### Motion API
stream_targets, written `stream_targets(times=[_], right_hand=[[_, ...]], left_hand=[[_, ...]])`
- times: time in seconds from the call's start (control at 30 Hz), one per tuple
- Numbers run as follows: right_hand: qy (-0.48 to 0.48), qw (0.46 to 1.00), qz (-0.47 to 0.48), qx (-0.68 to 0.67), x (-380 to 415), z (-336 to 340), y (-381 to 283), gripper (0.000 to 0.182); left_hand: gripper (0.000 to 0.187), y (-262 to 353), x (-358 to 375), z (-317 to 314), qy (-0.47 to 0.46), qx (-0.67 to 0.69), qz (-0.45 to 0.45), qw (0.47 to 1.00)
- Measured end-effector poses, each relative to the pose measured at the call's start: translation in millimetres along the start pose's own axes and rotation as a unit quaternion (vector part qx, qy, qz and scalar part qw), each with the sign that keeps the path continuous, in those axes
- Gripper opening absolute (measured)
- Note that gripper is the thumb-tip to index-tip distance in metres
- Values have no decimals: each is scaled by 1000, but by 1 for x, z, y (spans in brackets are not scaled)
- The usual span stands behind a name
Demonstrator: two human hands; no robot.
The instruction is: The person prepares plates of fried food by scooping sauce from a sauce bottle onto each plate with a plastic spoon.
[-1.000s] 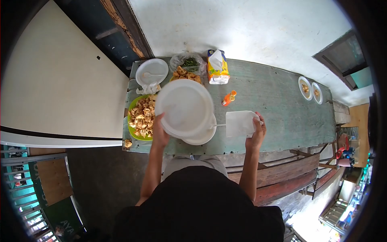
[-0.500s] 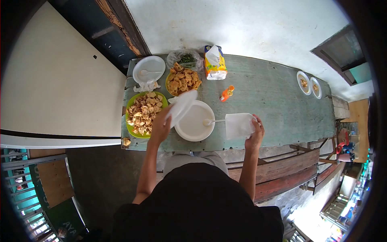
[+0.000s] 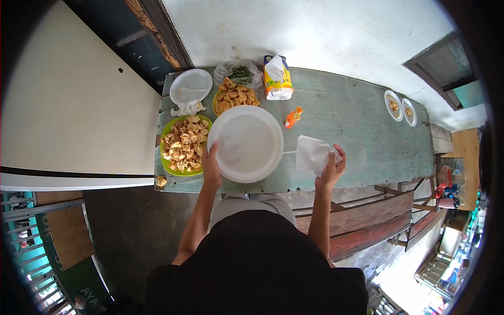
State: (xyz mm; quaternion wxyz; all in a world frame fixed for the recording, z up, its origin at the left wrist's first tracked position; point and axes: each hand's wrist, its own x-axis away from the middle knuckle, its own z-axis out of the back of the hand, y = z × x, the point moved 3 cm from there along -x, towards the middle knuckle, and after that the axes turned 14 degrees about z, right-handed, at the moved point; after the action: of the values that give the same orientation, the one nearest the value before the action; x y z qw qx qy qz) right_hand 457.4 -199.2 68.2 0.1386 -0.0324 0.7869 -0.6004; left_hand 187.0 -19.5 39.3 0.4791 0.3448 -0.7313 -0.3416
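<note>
My left hand (image 3: 211,169) grips the left edge of a round white plate (image 3: 247,142), which is held nearly level with its fingers partly under the rim. The plate underneath is now hidden; only the thin white handle of a spoon (image 3: 289,152) sticks out to the right. In my right hand (image 3: 331,169), a white tissue (image 3: 311,154) is pinched between the fingers and hangs just right of the plate. Left of my left hand stands a lime-green dish (image 3: 167,164) heaped with folded fried pieces (image 3: 185,144). Behind the held plate sits a pile of golden fried food (image 3: 235,95).
At the back are a white plate with a spoon (image 3: 176,84), crumpled tissue (image 3: 188,108), a plastic bag with greens (image 3: 247,73), a tissue pack (image 3: 278,86) and an orange bottle (image 3: 292,118). Two plates of food (image 3: 389,114) stand far right. A wooden bench (image 3: 367,220) runs along the front.
The plate in my left hand has swung from a steep tilt to nearly level, covering the plate below. The tissue in my right hand has shifted slightly and creased.
</note>
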Motion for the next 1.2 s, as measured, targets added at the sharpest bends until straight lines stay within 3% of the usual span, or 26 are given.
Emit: stream_targets(times=[0.07, 0.1, 0.17, 0.27, 0.3, 0.37, 0.47, 0.5, 0.57, 0.63, 0.67, 0.7, 0.77, 0.8, 0.87, 0.9, 0.97, 1.0, 1.07, 1.13, 1.2], right_hand=[[-31, 998, 33, 53, 1, -3, 1, 27], [-31, 998, 34, 53, 4, -4, -1, 27], [-112, 991, -66, 39, 13, -12, -2, 27], [-171, 976, -124, -48, 30, -34, -15, 25], [-152, 971, -167, -80, 41, -38, -11, 34], [-161, 976, -141, -35, 48, -48, -15, 34], [-197, 969, -147, 34, 50, -55, -28, 32], [-195, 974, -107, 52, 50, -55, -29, 29], [-193, 977, -65, 67, 50, -56, -29, 27], [-166, 954, 150, 198, 47, -57, -39, 25], [-164, 954, 152, 198, 49, -60, -44, 25], [-194, 923, 228, 243, 55, -69, -60, 28], [-247, 851, 353, 300, 76, -83, -71, 34], [-293, 835, 361, 295, 88, -90, -77, 40], [-391, 803, 380, 241, 112, -96, -66, 50], [-388, 804, 379, 242, 119, -100, -68, 50], [-482, 810, 300, 147, 128, -111, -72, 52], [-478, 812, 301, 150, 130, -110, -74, 52], [-465, 857, 216, 55, 130, -106, -75, 52], [-458, 869, 178, 64, 133, -105, -72, 53], [-359, 919, 153, 59, 138, -111, -66, 56]], left_hand=[[42, -1, 8, -13, -88, 237, 192, 948], [42, -8, 6, -12, -88, 237, 191, 948], [44, -29, 0, -10, -89, 216, 227, 946], [39, -17, 18, -31, -68, 110, 170, 977], [39, -24, 17, -32, -68, 109, 171, 977], [35, -35, 9, -30, -36, 2, 62, 997], [36, -23, 12, -38, -37, -90, 20, 995], [36, -31, 5, -34, -39, -91, 20, 995], [43, -43, -10, -21, 122, -330, -159, 923], [47, -20, 1, -27, 94, -280, -156, 943], [51, -5, 9, -32, 65, -229, -150, 960], [51, 8, 18, -36, 63, -229, -151, 960], [53, 19, 31, -49, -101, -16, 63, 993], [53, 29, 37, -52, -103, -18, 64, 992], [53, 41, 50, -67, -269, 154, 212, 927], [49, 48, 55, -69, -269, 164, 206, 926], [47, 31, 39, -54, -247, 176, 229, 925], [46, 25, 33, -48, -222, 191, 252, 922], [45, 16, 29, -39, -228, 208, 254, 917], [45, 14, 31, -37, -228, 218, 263, 912], [46, 14, 36, -39, -237, 205, 267, 912]])
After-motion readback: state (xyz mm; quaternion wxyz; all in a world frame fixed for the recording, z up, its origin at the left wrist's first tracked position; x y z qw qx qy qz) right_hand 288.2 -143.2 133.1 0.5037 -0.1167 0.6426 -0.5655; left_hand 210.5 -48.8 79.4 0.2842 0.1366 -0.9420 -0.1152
